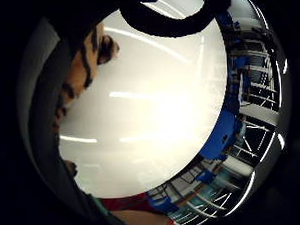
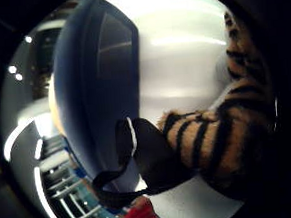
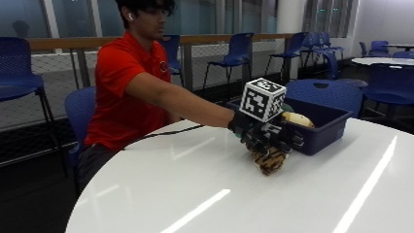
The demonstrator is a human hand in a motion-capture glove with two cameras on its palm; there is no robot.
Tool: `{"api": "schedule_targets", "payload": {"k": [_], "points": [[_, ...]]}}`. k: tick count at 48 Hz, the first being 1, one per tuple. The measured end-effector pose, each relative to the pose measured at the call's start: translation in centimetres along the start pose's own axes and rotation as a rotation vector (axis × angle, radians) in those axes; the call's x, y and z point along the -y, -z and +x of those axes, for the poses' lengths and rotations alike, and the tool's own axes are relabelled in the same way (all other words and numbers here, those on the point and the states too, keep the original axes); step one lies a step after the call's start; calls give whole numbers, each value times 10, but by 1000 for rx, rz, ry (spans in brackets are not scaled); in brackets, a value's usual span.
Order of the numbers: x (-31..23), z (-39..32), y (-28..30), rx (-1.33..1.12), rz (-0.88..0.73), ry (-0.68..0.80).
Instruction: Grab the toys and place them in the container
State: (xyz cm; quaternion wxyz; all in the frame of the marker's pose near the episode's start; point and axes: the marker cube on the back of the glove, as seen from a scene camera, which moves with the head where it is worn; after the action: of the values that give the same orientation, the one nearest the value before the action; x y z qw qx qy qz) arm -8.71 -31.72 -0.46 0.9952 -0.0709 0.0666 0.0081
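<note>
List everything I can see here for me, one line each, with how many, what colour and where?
Tiger toy: one, orange with black stripes, under the gloved hand and just above the table, beside the container.
Container: one, dark blue, on the table at its far side, next to the hand.
Toy in the container: one showing, tan, its top above the rim; what it is cannot be told.
Table: one, white and glossy, round-edged.
Chairs: several, blue, behind the person and around the other tables.
Railing: one, wood-topped with mesh, along the windows.
Person: one, red shirt, seated behind the table.
Right hand: one, black glove, its grip closed round the tiger toy.
</note>
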Motion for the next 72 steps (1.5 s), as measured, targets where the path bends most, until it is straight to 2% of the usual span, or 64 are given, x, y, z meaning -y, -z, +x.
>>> {"api": "schedule_targets", "payload": {"k": [20, 40, 60, 66, 72], "points": [[10, 0, -18, -39, -18, -10], [8, 7, -19, -132, -118, -61], [5, 23, -24, -125, 96, -102], [5, 24, -23, -144, 108, -94], [-1, 22, -17, -137, 49, -81]]}}
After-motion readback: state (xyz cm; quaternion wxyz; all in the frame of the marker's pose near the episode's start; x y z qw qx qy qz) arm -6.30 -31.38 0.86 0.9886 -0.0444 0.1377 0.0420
